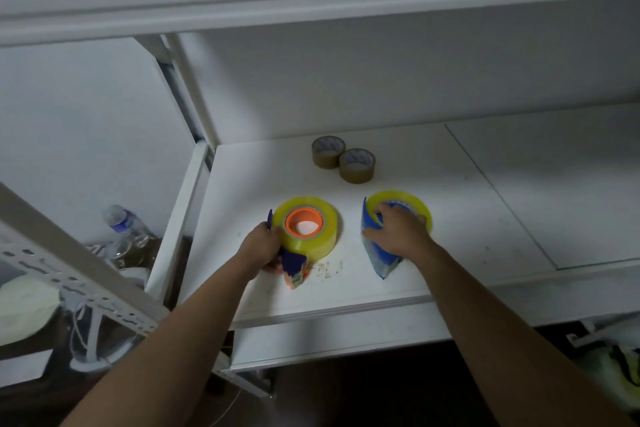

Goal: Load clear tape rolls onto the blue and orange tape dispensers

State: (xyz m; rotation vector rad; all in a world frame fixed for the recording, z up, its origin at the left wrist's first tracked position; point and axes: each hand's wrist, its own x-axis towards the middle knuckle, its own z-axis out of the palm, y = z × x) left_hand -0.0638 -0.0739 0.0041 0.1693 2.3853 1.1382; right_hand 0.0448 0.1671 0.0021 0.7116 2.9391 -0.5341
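Two yellowish clear tape rolls lie flat on the white shelf (485,218). The left roll (322,236) sits around the orange hub (304,218) of a dispenser whose dark blue and orange handle (294,269) points toward me. My left hand (265,246) grips that dispenser at its left side and handle. The right roll (412,199) sits on the blue dispenser (381,260). My right hand (398,230) lies on top of it, fingers curled over the roll's middle and the blue frame, hiding the hub.
Two brown tape rolls (343,159) stand at the back of the shelf. Left of the shelf is a plastic bottle (124,222) and a perforated metal rail (79,270). A white shelf board hangs low overhead. Clutter sits at the lower right.
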